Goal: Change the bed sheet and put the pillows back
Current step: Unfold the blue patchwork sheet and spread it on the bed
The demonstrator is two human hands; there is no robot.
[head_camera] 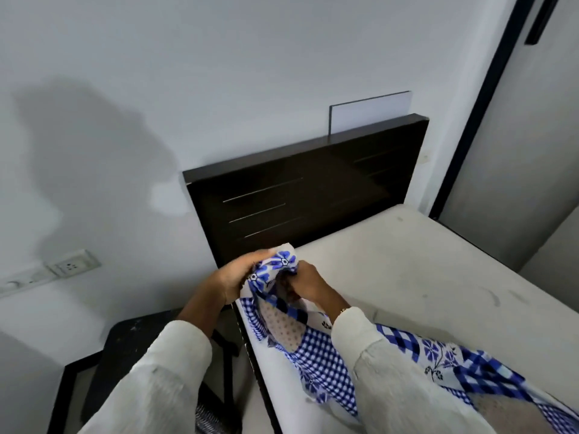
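Showing just now: two hands, one patterned sheet, one bare mattress, one dark headboard, one wall socket.

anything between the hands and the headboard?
Head view: only a bare mattress corner between the hands' bunched sheet and the headboard.

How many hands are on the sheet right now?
2: the left hand grips the sheet corner at the mattress head corner; the right hand grips it alongside.
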